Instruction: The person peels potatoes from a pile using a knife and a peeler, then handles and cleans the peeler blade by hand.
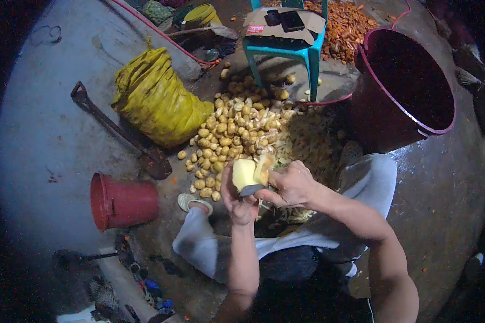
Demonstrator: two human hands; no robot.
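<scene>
A seated person's left hand (239,200) wraps its fingers round one largely peeled potato (244,174), held just in front of the near edge of the potato heap (226,140). The right hand (293,185) sits close beside it, fingers curled and thumb extended beside a flat dark-grey piece (250,190) under the potato; whether those fingers grip it cannot be told, since the hand hides much of the spot. A brownish peel strip (263,168) stands against the potato. The hands and shadow cover part of the heap, whose overlapping potatoes defy an exact count.

Two reddish buckets flank the heap: a small one (137,204) to its lower left and a large one (380,118) to its right, its interior too dark to read. One yellow sack (159,102) slumps against the heap's left side, contents hidden; one shovel (110,124) lies beyond the sack. Behind the heap stands one teal chair (313,75), its back cut off by the frame, bearing cardboard (263,35) and two dark objects: a phone (292,21) and a smaller item (272,18), indistinct. Farther back, an orange heap (346,29) of carrot-like pieces runs out of view.
</scene>
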